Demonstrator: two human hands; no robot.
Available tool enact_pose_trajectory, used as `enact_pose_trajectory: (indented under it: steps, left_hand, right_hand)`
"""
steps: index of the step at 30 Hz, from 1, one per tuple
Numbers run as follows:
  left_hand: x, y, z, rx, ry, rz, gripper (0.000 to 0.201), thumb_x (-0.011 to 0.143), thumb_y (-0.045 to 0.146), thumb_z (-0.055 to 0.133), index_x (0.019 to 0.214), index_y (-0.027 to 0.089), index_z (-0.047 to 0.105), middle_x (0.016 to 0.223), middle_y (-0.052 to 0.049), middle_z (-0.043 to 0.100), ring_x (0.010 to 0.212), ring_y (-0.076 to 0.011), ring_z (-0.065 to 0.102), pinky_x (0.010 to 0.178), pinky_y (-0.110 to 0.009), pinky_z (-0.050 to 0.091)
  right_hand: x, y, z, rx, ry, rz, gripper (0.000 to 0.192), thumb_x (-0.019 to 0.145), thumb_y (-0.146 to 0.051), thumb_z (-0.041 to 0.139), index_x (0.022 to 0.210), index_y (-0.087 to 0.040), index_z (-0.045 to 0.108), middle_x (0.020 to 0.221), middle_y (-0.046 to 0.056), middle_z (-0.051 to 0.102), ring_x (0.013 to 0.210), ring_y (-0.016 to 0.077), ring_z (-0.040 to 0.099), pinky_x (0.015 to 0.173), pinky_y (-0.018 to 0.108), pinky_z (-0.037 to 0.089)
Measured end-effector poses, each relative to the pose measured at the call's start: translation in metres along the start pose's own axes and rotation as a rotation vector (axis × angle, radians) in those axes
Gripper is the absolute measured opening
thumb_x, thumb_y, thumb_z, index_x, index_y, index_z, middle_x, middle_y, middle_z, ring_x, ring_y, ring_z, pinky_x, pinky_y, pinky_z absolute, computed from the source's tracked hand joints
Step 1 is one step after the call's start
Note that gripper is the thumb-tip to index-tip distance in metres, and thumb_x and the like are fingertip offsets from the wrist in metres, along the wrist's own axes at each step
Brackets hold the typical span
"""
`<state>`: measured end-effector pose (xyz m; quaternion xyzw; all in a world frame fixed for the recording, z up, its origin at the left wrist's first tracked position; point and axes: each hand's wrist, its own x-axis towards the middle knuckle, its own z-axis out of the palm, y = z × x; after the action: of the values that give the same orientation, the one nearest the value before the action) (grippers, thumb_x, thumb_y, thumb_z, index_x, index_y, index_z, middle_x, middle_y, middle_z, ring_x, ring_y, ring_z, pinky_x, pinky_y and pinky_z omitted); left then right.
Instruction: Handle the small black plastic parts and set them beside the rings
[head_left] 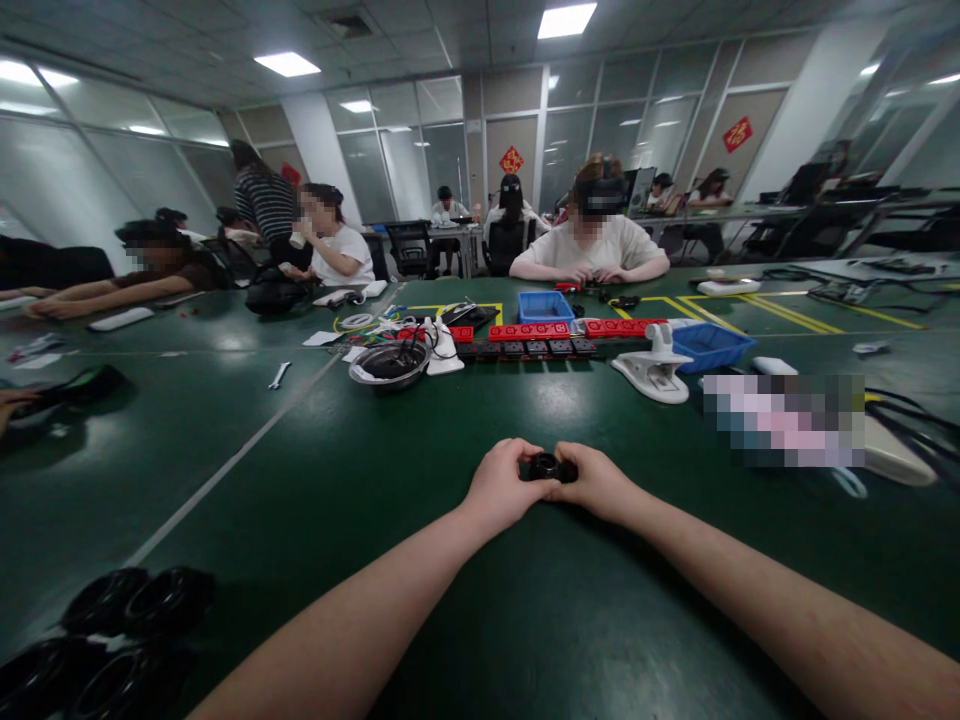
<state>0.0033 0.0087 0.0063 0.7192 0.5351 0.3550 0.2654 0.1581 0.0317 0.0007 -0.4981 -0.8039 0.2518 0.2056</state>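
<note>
Small black round plastic part (547, 467), ring-like with a dark hollow on top, sits pinched between both hands just above the green table mat (465, 420), middle of the near edge. Left hand (501, 485) curls fingers and thumb onto its left side; right hand (596, 482) closes on the right side the same way. Looks like a fitting or twisting step, both grips bearing on the one piece; any next move would call for a steady counter-hold from one hand. Detail of the part too small to read. Further out: stack of black rubbery rings (112, 640) at near left, metal bowl with dark cables (390, 362), white plastic clamp stand (654, 367), blue plastic tray (709, 346), red power strips (529, 331). Seated co-worker in a white shirt (592, 250) opposite.
</note>
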Motion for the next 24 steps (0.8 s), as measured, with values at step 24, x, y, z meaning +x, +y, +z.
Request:
enact_pose_trajectory:
  steps: [24]
  left_hand:
    - [-0.002, -0.002, -0.008, -0.009, -0.055, 0.163, 0.049, 0.058, 0.041, 0.063, 0.1, 0.02, 0.049, 0.096, -0.005, 0.049, 0.091, -0.0187, 0.046, 0.077, -0.031, 0.039]
  right_hand:
    - [0.0, 0.007, -0.014, 0.124, -0.141, -0.269, 0.038, 0.066, -0.034, 0.058, 0.099, -0.015, 0.052, 0.088, 0.005, 0.056, 0.078, 0.0175, 0.05, 0.067, 0.028, 0.039]
